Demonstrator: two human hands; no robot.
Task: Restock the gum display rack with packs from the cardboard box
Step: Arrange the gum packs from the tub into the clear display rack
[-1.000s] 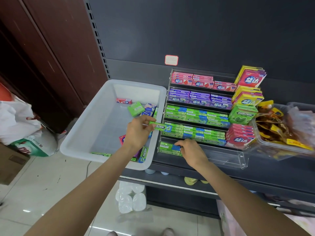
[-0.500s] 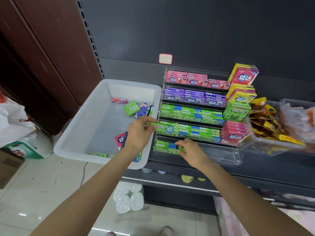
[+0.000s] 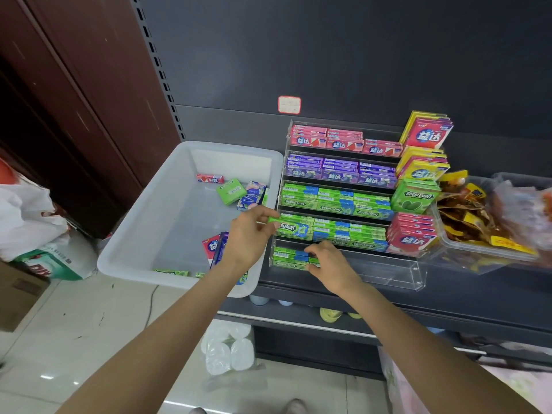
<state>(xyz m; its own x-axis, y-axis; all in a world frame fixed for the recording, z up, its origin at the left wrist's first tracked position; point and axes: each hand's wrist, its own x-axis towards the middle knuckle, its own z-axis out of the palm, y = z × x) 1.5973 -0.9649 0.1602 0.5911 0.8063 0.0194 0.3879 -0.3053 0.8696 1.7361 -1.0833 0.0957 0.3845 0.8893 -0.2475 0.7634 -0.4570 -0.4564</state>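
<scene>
Glossy slim gum pack (image 3: 291, 228) in left hand (image 3: 249, 234)

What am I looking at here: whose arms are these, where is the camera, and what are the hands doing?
There is no machine here. A person wears a camera on the head, so you look down along both bare arms. The left hand pinches a green Doublemint pack at the clear tiered gum rack. The right hand grips green packs on the rack's lowest tier. The tiers above hold pink, purple and green packs. Left of the rack sits a white plastic bin with loose packs in it.
</scene>
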